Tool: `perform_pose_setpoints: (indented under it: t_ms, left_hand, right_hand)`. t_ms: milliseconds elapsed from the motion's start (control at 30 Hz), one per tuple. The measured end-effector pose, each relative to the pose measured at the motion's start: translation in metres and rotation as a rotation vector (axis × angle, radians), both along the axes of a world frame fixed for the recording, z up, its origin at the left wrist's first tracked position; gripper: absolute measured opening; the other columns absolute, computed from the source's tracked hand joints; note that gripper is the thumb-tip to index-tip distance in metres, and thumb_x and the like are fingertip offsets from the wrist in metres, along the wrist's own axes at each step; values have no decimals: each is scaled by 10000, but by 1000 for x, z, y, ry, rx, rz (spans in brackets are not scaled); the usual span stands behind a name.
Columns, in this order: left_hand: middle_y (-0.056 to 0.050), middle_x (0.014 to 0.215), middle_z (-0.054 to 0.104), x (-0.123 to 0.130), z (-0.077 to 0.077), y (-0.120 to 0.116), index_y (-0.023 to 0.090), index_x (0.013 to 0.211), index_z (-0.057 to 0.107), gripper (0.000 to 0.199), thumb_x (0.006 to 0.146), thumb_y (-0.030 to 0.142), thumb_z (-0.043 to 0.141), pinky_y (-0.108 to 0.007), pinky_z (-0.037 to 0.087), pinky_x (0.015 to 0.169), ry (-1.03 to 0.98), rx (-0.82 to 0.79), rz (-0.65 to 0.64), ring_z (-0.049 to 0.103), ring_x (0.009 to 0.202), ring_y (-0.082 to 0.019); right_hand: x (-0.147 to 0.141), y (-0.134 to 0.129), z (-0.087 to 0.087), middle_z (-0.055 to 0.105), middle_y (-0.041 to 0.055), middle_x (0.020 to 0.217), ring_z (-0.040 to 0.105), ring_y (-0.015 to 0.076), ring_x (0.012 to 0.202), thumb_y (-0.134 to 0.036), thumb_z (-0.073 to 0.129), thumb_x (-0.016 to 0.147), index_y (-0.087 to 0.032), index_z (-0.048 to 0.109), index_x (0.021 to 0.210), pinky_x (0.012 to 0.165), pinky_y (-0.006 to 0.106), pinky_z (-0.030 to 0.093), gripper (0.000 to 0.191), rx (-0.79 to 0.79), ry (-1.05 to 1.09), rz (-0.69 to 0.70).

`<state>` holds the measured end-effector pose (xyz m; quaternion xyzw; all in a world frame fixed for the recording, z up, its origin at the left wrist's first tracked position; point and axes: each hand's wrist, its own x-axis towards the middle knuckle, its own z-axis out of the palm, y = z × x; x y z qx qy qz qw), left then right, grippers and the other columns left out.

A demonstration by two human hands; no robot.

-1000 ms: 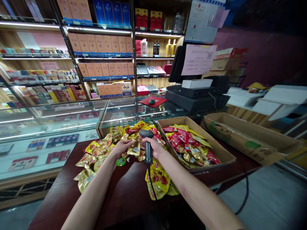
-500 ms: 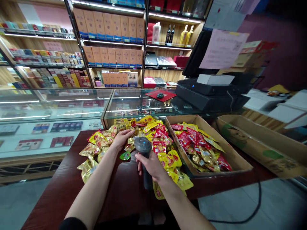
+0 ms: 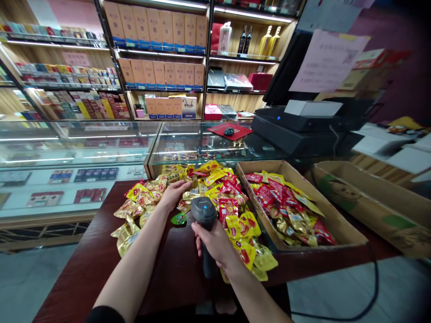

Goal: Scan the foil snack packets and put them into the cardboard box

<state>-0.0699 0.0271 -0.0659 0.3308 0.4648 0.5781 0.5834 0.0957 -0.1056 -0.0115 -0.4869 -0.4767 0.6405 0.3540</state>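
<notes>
My right hand [image 3: 213,242] is wrapped round the dark handle of a barcode scanner [image 3: 204,211], whose head points away from me with a small blue light on top. To its left, my left hand [image 3: 175,194] lies with fingers stretched out over the near side of a pile of snack packets [image 3: 191,183]; its fingertips touch or hover by the gold ones, I cannot tell which. A small green packet [image 3: 178,219] lies on the table between my hands. Yellow and red packets [image 3: 243,224] spread along the right of the scanner.
An open cardboard box [image 3: 336,233] holds more red, yellow and gold packets. Farther right is a second open box [image 3: 363,197]. Behind stand a glass display counter [image 3: 188,139], a mouse [image 3: 229,132] on a red mat and a black till [image 3: 303,130]. A black cable [image 3: 373,287] hangs at lower right.
The view has shifted slightly, so most things sit a little farther right. My left hand stays at the pile and my right hand keeps hold of the scanner.
</notes>
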Motion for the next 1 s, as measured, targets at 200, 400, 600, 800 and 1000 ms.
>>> perform_pose_setpoints:
  t_ms: [200, 400, 600, 800, 1000]
  left_hand:
    - [-51, 847, 713, 1, 4, -4, 134, 938, 685, 456, 552, 330, 829, -229, 458, 730, 17, 5, -16, 637, 738, -127]
    - [-88, 860, 709, 1, 3, -3, 116, 979, 677, 500, 557, 342, 822, -268, 478, 716, -5, 19, -53, 648, 761, -165]
    - [-57, 889, 711, 0, 5, -4, 138, 943, 686, 460, 562, 358, 820, -222, 454, 751, 40, 6, -26, 639, 797, -136]
    - [-56, 858, 707, 0, 17, -10, 133, 931, 690, 433, 585, 366, 809, -216, 482, 650, 23, -5, -94, 636, 705, -129]
    - [-71, 904, 706, -1, 34, -18, 159, 938, 699, 381, 635, 375, 780, -262, 545, 670, -8, -75, -226, 668, 743, -166]
  right_hand:
    - [-4, 5, -4, 489, -55, 382, 424, 96, 299, -420, 601, 715, -171, 537, 705, 322, 216, 397, 257, -17, 0, -16]
    - [-5, 7, -4, 482, -55, 372, 417, 101, 296, -421, 619, 702, -185, 528, 685, 315, 225, 390, 254, -28, 17, -27]
    - [-6, 4, -1, 491, -41, 380, 417, 98, 297, -403, 616, 713, -183, 534, 625, 324, 226, 373, 251, -38, 35, -13]
    - [12, 49, 18, 698, 39, 905, 642, 164, 854, -182, 696, 615, -168, 664, 855, 788, 262, 505, 243, 18, 296, -150]
    - [50, 120, 30, 681, 134, 989, 641, 231, 978, -164, 513, 714, -131, 599, 891, 884, 400, 491, 199, -302, 603, 139]
